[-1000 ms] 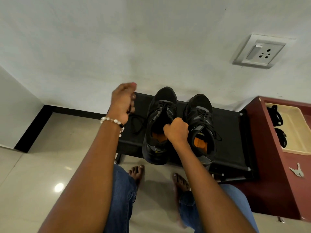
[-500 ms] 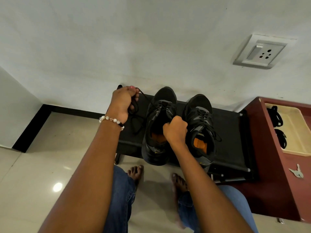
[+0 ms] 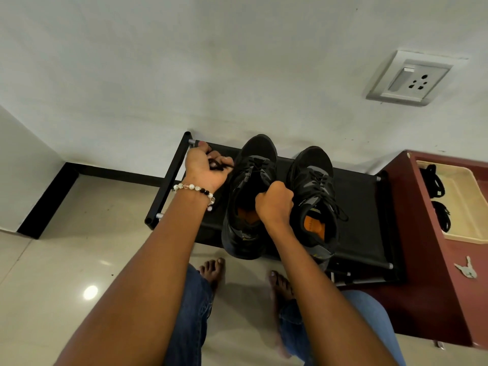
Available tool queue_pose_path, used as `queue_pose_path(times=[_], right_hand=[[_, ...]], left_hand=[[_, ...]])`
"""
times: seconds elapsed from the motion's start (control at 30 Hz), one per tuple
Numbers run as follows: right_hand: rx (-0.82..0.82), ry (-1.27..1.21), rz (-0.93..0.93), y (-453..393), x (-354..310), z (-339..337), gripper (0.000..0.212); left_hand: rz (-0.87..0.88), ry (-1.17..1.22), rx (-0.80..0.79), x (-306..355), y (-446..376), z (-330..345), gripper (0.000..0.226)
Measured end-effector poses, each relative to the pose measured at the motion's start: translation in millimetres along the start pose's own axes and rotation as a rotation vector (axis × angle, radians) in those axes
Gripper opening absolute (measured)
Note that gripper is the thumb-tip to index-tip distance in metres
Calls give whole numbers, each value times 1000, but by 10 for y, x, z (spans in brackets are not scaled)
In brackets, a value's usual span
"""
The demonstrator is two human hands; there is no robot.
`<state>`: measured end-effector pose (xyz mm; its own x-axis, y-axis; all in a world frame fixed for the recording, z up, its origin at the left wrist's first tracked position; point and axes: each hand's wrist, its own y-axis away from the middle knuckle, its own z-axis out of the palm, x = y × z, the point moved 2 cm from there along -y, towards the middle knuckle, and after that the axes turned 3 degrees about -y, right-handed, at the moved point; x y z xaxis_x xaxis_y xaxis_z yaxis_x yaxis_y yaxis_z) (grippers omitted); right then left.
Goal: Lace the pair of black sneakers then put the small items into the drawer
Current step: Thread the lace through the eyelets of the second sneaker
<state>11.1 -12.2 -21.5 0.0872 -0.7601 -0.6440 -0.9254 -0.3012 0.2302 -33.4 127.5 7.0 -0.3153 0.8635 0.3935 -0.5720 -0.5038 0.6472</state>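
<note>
A low black rack with a fabric top and metal tube frame (image 3: 353, 188) stands against the white wall and serves as the surface. Two black mesh sneakers with orange insoles sit on it side by side, toes toward the wall, heels at the near edge. The left sneaker (image 3: 248, 207) is only partly laced; its heel overhangs the near edge. The right sneaker (image 3: 315, 196) is fully laced, its loose bow ends trailing to the right of its opening.

The left hand (image 3: 204, 169), wearing a bracelet of white and dark beads (image 3: 194, 190) at the wrist, is near the far left corner of the surface, fingers curled around a bunched black shoelace (image 3: 217, 165) that runs toward the left sneaker. The right hand (image 3: 274, 204) is closed in a fist at the left sneaker's opening, between the two shoes; it appears to grip the tongue or collar, but the exact hold cannot be told.

To the right of the rack stands a dark red cabinet (image 3: 427, 273). Its cream-coloured open drawer (image 3: 464, 207) holds two black coiled items (image 3: 435, 180), one behind the other. A small pale key-like object (image 3: 467, 269) lies on the cabinet top, near the drawer's front edge.

A white wall socket with a switch (image 3: 412, 77) is mounted above. Bare feet (image 3: 214, 268) and blue jeans show on the tiled floor.
</note>
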Motion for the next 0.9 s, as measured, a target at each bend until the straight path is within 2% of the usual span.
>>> queue_pose_path(times=[0.1, 0.17, 0.3, 0.37, 0.47, 0.53, 0.6, 0.67, 0.73, 0.9], right_hand=[[-4, 29, -12, 23, -17, 15, 15], [-7, 18, -6, 24, -14, 13, 12], [-3, -6, 6, 16, -21, -10, 8], [5, -10, -1, 19, -26, -7, 5], [9, -1, -14, 29, -34, -15, 4], [8, -2, -13, 34, -39, -28, 6], [4, -6, -4, 42, -43, -37, 13], [3, -5, -1, 42, -44, -34, 11], [11, -4, 2, 44, -42, -36, 12], [13, -8, 7, 57, -47, -48, 18]], left_hand=[[10, 110, 16, 42, 6, -3, 40], [21, 16, 60, 43, -13, -46, 37], [56, -598, 209, 38, -124, -167, 22], [131, -939, 273, 30, -148, -208, 13], [357, -1561, 362, -2, -170, -253, 44], [459, -1776, 310, -53, -178, -242, 55], [522, -1927, 202, -90, -192, -191, 45], [572, -2014, 164, -115, -204, -151, 26], [537, -1926, 148, -124, -178, -123, 17], [605, -1877, 62, -129, -111, -101, 15]])
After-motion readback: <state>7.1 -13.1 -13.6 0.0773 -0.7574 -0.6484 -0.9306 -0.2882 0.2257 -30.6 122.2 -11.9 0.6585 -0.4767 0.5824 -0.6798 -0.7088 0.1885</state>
